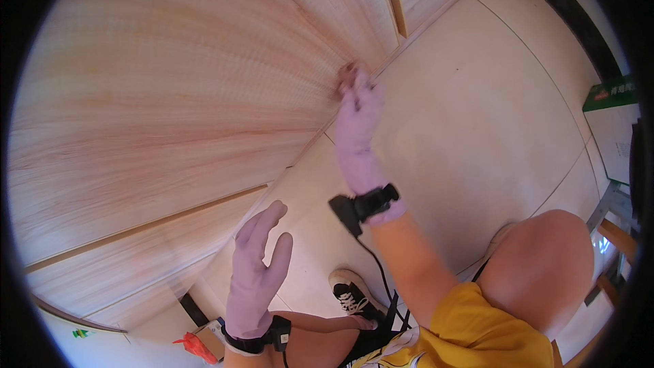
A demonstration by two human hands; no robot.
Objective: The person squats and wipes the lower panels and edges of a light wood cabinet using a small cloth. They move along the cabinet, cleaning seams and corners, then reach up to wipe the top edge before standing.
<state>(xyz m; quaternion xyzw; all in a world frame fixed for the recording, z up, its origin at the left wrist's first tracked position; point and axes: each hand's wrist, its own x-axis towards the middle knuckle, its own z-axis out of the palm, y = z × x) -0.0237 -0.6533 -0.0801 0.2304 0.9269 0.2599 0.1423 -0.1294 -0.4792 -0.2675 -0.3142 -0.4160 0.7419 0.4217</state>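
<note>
My right hand (360,112), in a pale purple rubber glove, presses a crumpled reddish-brown cloth (348,75) against the lower part of a light wood-grain cabinet front (204,76). The cloth is blurred and partly covered by the fingers. My left hand (259,271), gloved alike, hangs in front of the cabinet's lower left part with its fingers apart and nothing in it. Each wrist carries a black strap with a small device and a cable, on the right (365,207) and on the left (278,334).
Cream floor tiles (475,122) meet the cabinet's base. A green and white carton (613,133) stands at the right edge, near a metal-and-wood frame (610,230). A red plastic bag (196,347) lies by a cardboard box (212,337) at lower left. My black sneaker (352,294) is below.
</note>
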